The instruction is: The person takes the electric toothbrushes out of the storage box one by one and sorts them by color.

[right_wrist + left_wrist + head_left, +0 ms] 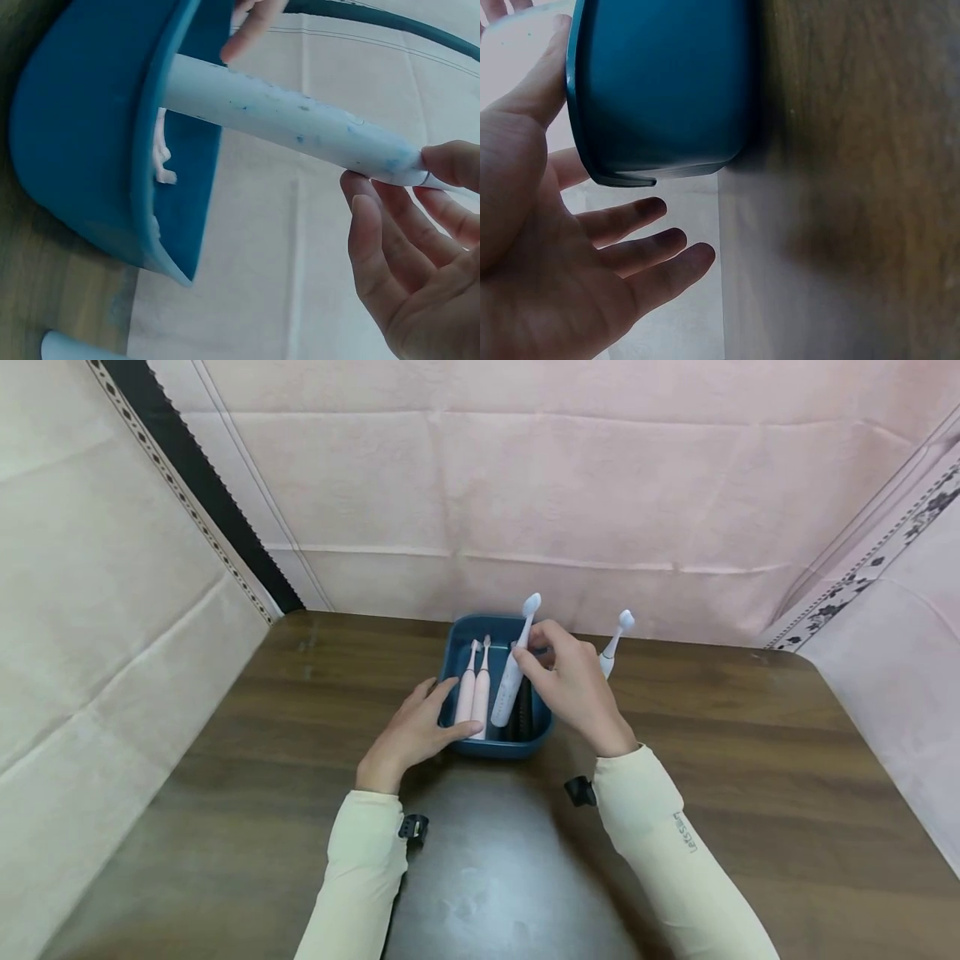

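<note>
Thumb and fingers of my right hand pinch a white electric toothbrush near its neck. It slants with the brush head up, and its handle bottom dips past the rim of a blue plastic bin in the right wrist view. Two pale pink electric toothbrushes lie side by side in the bin's left part. Dark objects sit in its right part, partly hidden by the white handle. At the bin's left front, my left hand has its fingers spread, its thumb over the rim.
Another white toothbrush is just right of the bin, partly hidden behind my right hand. The brown wooden table ends at a pale cloth wall close behind the bin. More cloth rises at both sides.
</note>
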Demonstrator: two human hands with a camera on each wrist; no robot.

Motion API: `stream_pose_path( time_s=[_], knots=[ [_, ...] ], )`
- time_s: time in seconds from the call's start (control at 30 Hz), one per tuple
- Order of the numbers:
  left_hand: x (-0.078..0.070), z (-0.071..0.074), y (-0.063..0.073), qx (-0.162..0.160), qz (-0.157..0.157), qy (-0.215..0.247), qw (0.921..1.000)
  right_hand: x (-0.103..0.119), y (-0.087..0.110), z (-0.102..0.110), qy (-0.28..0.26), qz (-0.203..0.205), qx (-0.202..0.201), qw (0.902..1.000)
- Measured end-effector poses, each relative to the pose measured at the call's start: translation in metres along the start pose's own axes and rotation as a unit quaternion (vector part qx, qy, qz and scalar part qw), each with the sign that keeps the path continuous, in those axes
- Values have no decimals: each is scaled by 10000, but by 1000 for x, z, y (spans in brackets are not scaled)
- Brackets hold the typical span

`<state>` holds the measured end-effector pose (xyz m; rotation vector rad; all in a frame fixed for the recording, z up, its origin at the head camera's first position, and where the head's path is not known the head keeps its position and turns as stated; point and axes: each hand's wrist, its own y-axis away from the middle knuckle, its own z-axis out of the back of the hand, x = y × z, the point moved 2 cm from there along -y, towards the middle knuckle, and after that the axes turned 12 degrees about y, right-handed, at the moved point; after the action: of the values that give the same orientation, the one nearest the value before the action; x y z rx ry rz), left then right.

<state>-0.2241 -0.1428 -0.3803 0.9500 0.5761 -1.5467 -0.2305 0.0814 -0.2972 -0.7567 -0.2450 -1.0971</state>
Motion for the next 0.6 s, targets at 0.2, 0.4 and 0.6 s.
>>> stream_pose_path(
  time_s=[0.2,0.4,0.6],
  knots=[
    [-1,-2,0,46,-34,-96,9999,-6,10,25,-155,91,-340,9993],
    [-3,-2,-1,-17,-86,-122,9999,-21,23,52,-151,-93,-596,9981],
    [-2,-1,-2,1,-76,-159,9998,-35,36,78,-87,-298,-928,9952]
  ],
)
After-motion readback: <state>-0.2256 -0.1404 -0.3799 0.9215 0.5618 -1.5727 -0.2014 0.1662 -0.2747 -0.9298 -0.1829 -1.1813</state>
